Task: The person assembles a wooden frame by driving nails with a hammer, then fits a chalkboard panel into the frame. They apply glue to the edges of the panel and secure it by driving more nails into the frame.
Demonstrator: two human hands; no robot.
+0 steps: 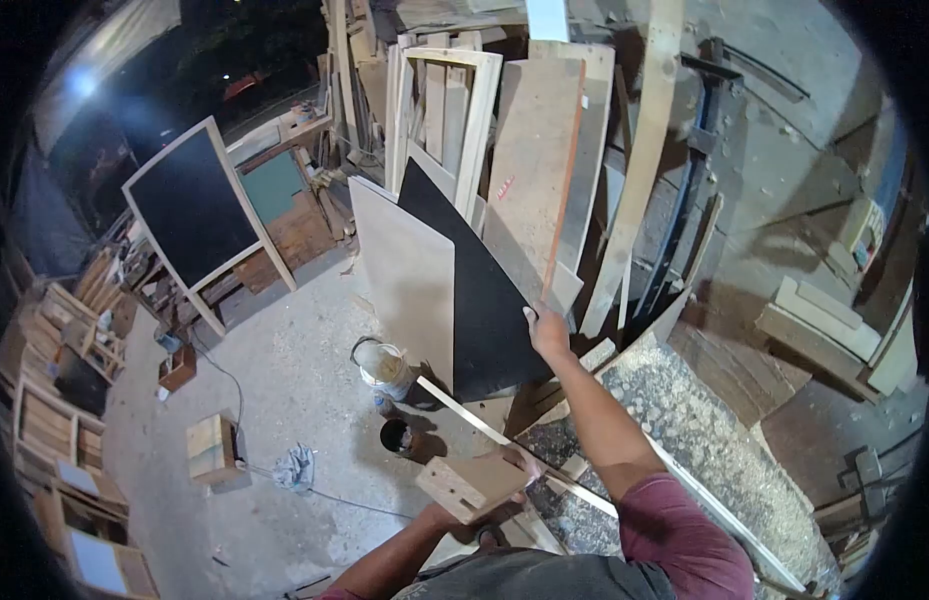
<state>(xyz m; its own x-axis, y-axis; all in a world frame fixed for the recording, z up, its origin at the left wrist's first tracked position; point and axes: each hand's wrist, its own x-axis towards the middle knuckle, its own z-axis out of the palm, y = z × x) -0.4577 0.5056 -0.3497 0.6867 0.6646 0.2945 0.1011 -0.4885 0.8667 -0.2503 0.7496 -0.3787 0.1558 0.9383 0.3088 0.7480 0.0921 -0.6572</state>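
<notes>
My left hand [440, 517] holds a light wooden block [472, 488] with small dark holes close in front of my body; the block hides much of the hand. My right hand [548, 332] reaches forward, closed around the upper right edge of a black board [474, 310]. That board leans at a slant, partly behind a pale panel [409, 270]. Below the boards, a narrow wooden strip [484, 425] runs diagonally past the block. Left of the strip stand a white bucket [382, 368] and a dark open can [395, 435].
Frames and long planks, including a tan board [529, 160], lean at the back. A black panel in a wooden frame [194, 205] stands back left. A small wooden box [212, 448], a crumpled cloth [294, 467] and a cable lie on the floor. Wood shavings [704, 420] cover the right.
</notes>
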